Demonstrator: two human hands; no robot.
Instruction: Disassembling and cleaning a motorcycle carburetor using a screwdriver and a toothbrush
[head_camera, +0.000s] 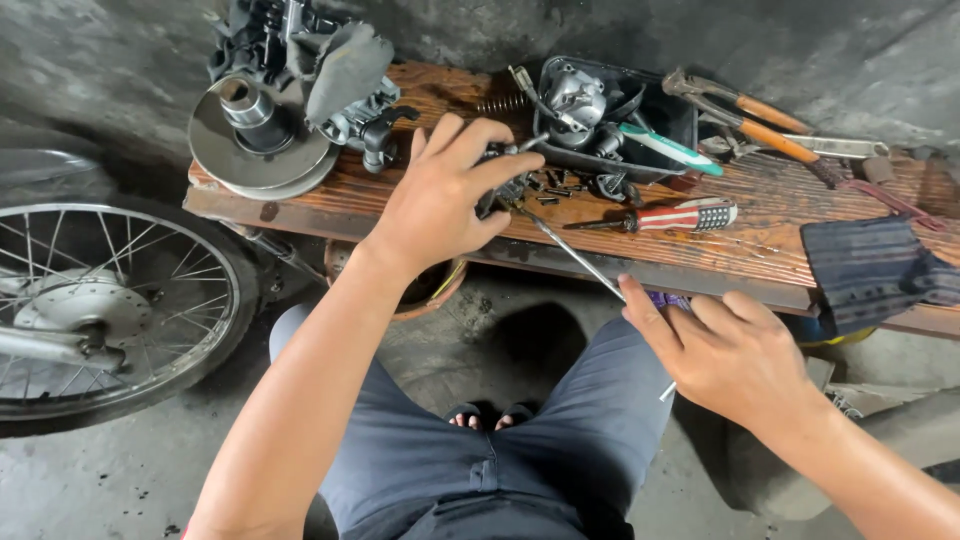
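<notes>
Right hand (735, 355) grips screwdriver (575, 255); left hand (445, 195) clasps small part (505, 185).

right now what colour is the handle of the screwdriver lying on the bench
Red and white striped handle of the screwdriver, with a dark shaft; the head view shows it clearly.

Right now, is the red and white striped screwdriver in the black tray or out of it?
Out. The striped screwdriver lies flat on the wooden bench, just in front of the black tray.

Two bare forearms reach forward from the bottom edge. The left hand (440, 200) is raised, fingers curled in a grip. The right hand (725, 355) sits lower, its fingers closed, knuckles up.
</notes>
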